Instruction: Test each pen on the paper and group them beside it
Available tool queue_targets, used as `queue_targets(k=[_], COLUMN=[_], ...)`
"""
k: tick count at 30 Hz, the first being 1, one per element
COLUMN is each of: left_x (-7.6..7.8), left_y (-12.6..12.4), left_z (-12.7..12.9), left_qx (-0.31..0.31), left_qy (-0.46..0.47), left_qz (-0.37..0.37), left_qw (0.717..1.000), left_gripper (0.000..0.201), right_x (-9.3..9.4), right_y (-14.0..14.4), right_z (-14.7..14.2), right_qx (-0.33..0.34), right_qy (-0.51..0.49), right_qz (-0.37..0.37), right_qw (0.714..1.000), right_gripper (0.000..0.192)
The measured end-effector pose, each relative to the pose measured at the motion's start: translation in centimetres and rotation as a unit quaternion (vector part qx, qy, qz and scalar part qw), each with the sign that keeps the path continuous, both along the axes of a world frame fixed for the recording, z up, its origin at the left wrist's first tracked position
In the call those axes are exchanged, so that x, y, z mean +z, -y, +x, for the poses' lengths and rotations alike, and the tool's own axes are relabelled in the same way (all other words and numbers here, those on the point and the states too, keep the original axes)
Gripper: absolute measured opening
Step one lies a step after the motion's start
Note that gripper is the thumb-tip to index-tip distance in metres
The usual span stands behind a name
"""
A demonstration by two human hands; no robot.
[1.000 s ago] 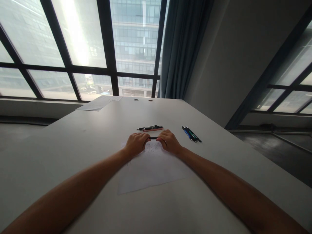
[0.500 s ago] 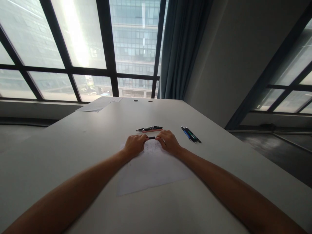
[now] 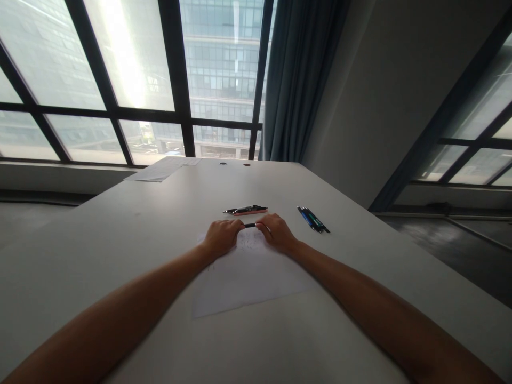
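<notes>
Between my two hands a dark pen lies level, its middle showing and both ends hidden by fingers. My left hand pinches its left end, and my right hand grips the right end. Under the hands a white sheet of paper with scribbled marks near its top lies on the table. Just beyond the hands is a group of pens, dark ones and a pinkish one. Off to the right of my right hand, several dark, blue and green pens lie side by side at a slant.
The white table stretches away toward a large window. More papers lie at its far left edge. Two round discs sit near the far end. A blue curtain hangs behind.
Hardly anything differs. Both hands keep hold of the pen in nearly the same place, and the view has shifted very slightly.
</notes>
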State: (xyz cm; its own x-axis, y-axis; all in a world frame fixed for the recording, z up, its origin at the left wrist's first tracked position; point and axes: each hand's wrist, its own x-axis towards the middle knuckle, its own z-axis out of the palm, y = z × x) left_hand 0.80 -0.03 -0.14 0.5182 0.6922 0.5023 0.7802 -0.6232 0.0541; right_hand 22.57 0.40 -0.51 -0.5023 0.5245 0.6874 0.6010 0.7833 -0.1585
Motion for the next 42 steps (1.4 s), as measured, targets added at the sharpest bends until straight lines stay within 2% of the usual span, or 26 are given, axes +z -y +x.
queue_targets(k=[8,15,22,27,34,39,42], left_x=[-0.2,-0.2,-0.1,0.4,0.4,0.3,0.3], left_y=[-0.1,-0.1,-0.1,0.3,0.4,0.4,0.3], left_z=[-0.1,-0.1,0.0,0.1,0.1,0.0,0.0], left_qx=[0.012,0.026,0.048,0.059,0.056,0.05,0.05], left_qy=[-0.003,-0.006,0.011,0.044,0.041,0.037,0.028], left_qz=[0.003,-0.009,-0.029,-0.046,-0.062,-0.064,-0.069], left_qw=[1.0,1.0,0.998,0.996,0.996,0.996,0.996], left_gripper=[0.029,0.026,0.022,0.016,0.015,0.016,0.017], right_x=[0.0,0.1,0.2,0.1,-0.1,-0.3,-0.6], right_y=[0.1,0.2,0.1,-0.2,-0.4,-0.8,-1.4], right_z=[0.0,0.0,0.2,0.3,0.4,0.4,0.7], right_qx=[-0.009,0.018,-0.019,-0.035,-0.042,-0.035,-0.033], right_qy=[-0.044,-0.08,-0.114,-0.145,-0.159,-0.194,-0.257], right_qz=[-0.024,-0.028,-0.016,-0.038,-0.055,-0.103,-0.182], right_qw=[0.999,0.996,0.993,0.988,0.985,0.975,0.948], right_gripper=[0.029,0.009,0.005,0.003,0.003,0.012,0.017])
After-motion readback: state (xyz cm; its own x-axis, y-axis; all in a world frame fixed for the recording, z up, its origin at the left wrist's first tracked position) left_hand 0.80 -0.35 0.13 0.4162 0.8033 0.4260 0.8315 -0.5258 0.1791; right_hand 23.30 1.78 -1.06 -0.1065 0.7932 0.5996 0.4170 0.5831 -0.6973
